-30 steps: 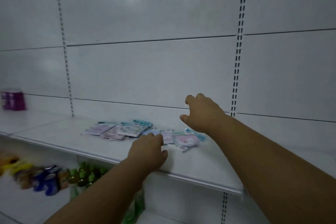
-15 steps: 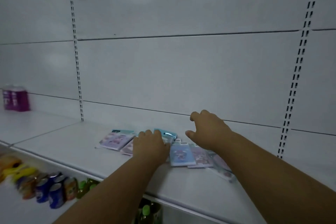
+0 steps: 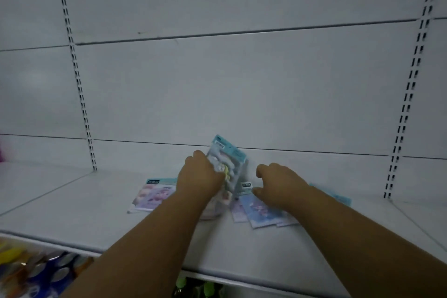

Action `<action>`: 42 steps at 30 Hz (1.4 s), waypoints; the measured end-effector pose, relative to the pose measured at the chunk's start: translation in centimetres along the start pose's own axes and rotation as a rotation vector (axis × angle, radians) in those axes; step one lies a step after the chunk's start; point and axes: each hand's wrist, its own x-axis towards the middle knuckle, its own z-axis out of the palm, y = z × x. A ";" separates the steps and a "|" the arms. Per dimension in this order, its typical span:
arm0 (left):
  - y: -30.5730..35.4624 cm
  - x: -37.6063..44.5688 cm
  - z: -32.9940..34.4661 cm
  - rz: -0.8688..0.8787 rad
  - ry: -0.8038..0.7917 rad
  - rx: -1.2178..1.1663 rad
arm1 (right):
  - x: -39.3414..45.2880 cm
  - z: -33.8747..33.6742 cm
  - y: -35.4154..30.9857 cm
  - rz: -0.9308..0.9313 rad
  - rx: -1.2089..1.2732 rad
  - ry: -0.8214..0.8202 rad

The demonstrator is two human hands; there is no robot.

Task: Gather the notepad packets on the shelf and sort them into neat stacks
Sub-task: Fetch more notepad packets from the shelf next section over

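Several pastel notepad packets lie scattered on the white shelf (image 3: 72,213). My left hand (image 3: 199,179) grips one packet (image 3: 228,159) with a teal header and tilts it up on end. A pink-and-blue packet (image 3: 152,195) lies flat to its left. My right hand (image 3: 278,184) hovers with curled fingers over a fan of bluish packets (image 3: 256,213), touching them or just above; I cannot tell which. Another teal-edged packet (image 3: 338,197) pokes out behind my right forearm.
The white back panel has slotted uprights at the left (image 3: 79,94) and the right (image 3: 408,94). Below the shelf's front edge sit colourful cans (image 3: 36,271) at the lower left and green bottle tops (image 3: 198,288) in the middle.
Both hands have moved in onto the packets. My left hand has taken hold of one packet and raised it off the shelf. The view has shifted closer and to the right.
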 end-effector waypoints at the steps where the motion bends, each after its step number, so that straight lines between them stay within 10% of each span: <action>1: -0.4 0.2 -0.9 0.010 0.027 -0.073 | -0.2 0.5 -0.4 0.030 -0.019 -0.027; 5: -0.9 -0.5 -3.8 -0.061 0.046 -0.663 | -0.9 2.6 -2.4 0.196 -0.147 -0.127; 13: -3.0 -2.7 -6.7 -0.056 0.009 -1.061 | -0.7 1.9 -5.0 0.378 0.145 0.026; 22: 0.5 -4.1 -3.7 -0.035 -0.143 -1.170 | -5.2 -6.9 -2.3 0.340 0.798 0.664; 27: 7.6 -7.3 0.3 -0.026 -0.248 -1.223 | -11.6 -10.9 3.6 0.370 0.719 0.830; 42: 36.0 -22.4 11.7 0.021 -0.517 -1.188 | -29.6 -19.1 30.9 0.611 0.354 0.787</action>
